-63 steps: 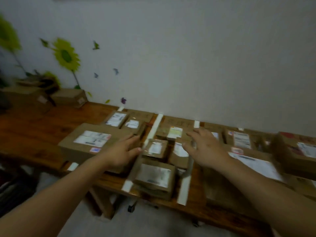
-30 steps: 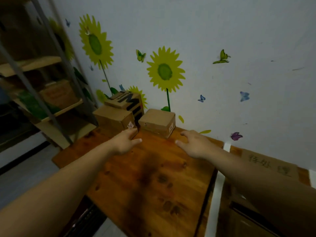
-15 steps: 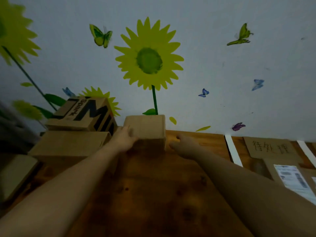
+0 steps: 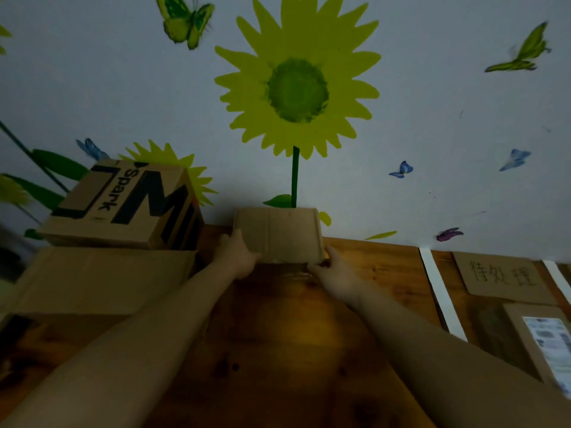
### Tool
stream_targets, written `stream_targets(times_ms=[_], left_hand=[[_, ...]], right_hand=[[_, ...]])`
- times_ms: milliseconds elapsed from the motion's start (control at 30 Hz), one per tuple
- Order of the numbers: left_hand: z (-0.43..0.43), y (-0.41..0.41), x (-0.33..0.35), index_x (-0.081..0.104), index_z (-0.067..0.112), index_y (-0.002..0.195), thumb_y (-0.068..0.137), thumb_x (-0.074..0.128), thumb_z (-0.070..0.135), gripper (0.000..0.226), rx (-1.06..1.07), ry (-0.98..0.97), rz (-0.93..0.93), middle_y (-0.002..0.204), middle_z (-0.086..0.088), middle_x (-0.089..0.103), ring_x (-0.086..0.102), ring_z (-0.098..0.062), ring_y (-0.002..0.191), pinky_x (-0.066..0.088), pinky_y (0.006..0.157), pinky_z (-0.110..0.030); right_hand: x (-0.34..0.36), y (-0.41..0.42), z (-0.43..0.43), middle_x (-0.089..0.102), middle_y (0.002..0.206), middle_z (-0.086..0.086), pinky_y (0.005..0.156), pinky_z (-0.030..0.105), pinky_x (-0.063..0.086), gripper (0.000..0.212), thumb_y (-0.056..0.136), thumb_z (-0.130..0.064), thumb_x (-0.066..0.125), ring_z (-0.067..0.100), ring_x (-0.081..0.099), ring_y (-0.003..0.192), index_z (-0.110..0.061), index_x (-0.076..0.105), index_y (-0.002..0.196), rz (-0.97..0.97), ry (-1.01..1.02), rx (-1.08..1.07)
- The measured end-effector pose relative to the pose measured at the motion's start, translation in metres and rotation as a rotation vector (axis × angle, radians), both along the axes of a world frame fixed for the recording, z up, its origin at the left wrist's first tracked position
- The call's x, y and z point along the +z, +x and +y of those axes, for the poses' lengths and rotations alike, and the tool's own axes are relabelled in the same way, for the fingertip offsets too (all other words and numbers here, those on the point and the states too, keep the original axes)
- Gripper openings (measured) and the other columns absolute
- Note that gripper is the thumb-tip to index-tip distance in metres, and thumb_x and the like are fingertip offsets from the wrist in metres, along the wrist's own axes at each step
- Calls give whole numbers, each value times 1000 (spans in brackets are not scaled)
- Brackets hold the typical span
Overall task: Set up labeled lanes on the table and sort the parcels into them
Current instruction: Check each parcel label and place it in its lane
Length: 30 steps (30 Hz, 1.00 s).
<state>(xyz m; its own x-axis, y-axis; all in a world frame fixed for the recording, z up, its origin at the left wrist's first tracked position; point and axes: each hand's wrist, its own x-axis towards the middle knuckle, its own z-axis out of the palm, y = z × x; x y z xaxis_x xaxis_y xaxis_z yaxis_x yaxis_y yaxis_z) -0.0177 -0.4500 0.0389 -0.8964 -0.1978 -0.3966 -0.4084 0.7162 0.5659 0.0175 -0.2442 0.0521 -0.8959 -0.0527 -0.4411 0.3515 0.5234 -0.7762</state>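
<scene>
My left hand [image 4: 239, 257] grips the small cardboard box [image 4: 278, 233] by its left edge. Right hand [image 4: 332, 273] holds its near right corner. Fingers seemingly curled underneath; the view is dim.

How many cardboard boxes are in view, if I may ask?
4: a small box gripped by the left hand and right hand, the Spark box at left, a large box beneath it, a labelled parcel far right; more may be hidden.
</scene>
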Motion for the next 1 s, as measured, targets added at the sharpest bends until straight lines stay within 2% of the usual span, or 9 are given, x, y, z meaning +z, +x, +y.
stream_targets(times_ms=[67,167,333,500,633,767,833,900,1000], left_hand=[[5,12,-3,23,13,147,79,74,24,86,84,103,39,142,-16,33,41,-36,126,39,104,-42],[21,39,-4,40,6,136,82,73,25,66,114,241,-70,137,-15,46,49,-31,121,44,96,-35],[58,88,1,22,12,145,86,68,21,75,85,418,-123,144,-12,39,41,-28,130,35,104,-36],[84,124,21,31,10,141,88,65,21,65,99,480,-91,139,-13,44,46,-28,124,40,102,-37],[102,148,46,37,11,138,87,66,16,59,109,516,30,126,-8,51,51,-25,112,47,79,-27],[118,168,76,44,5,133,83,68,5,55,277,632,257,115,-7,60,61,-14,94,48,74,-21],[125,178,94,52,7,124,85,65,2,42,318,707,364,97,1,62,62,-4,73,50,61,-13],[128,189,113,50,14,124,85,66,7,42,301,715,450,108,-1,59,61,-8,84,51,70,-18],[125,204,141,42,23,127,88,63,11,46,229,756,490,124,-1,50,56,-16,105,47,80,-24]], right_hand=[[-2,7,10,60,121,4,91,35,50,52,92,-22,60,18,60,103,-22,38,139,-2,13,-41],[-3,25,32,61,117,6,81,32,49,41,92,-21,59,21,61,99,-15,47,131,-26,56,-67],[-6,71,69,61,113,6,80,34,55,45,90,-17,63,22,61,97,-13,46,132,-67,85,-21],[13,98,99,55,128,3,85,29,43,47,94,-18,57,16,52,106,-16,40,138,8,-11,-65],[38,109,117,52,132,4,99,42,47,53,91,-24,62,24,51,119,-21,39,139,108,-127,-117],[65,119,130,46,132,5,88,50,54,75,71,-45,69,28,52,115,-36,36,137,260,-172,-163],[83,127,132,52,124,2,86,48,55,63,75,-34,70,25,57,109,-35,42,131,331,-229,-149],[99,136,134,56,118,-2,89,42,54,50,84,-24,68,19,60,104,-30,45,127,385,-267,-152],[125,153,137,50,120,-7,86,28,49,64,84,-32,70,10,55,101,-22,37,138,466,-273,-195]])
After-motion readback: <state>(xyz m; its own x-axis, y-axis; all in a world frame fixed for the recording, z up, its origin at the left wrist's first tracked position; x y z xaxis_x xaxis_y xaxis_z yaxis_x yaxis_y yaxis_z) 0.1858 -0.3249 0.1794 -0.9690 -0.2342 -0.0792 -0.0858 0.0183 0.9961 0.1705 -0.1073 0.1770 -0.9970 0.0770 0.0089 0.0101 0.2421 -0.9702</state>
